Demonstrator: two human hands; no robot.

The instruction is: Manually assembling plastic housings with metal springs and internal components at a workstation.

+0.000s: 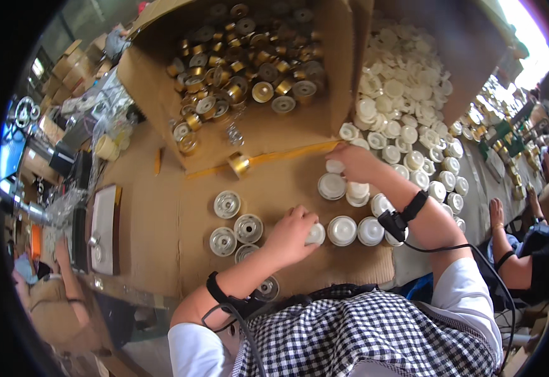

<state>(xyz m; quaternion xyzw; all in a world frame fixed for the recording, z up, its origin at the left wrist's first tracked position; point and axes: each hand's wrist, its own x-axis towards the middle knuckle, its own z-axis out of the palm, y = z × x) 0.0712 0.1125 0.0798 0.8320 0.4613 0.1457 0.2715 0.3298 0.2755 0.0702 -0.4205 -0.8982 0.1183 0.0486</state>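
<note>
My left hand (291, 236) is closed around a white-topped round piece (315, 234) low over the cardboard. Farther off, my right hand (357, 164) pinches a small white plastic cap (334, 166) by the heap's near edge. Just below that cap stands a white-capped piece (332, 186), with another white cap (357, 191) beside it. A row of white-capped pieces, one of them here (342, 230), runs to the right of my left hand. Left of that hand lie several open silver metal cups (248, 229), and a gold one (239, 164) rests on its side beyond them.
An open carton (149, 94) of gold metal cups stands at the back. Beside it, loose white caps (406, 81) spill from a second carton. A white tray (104, 229) lies left, near an orange stick (157, 161). Other people (516, 270) sit at both sides.
</note>
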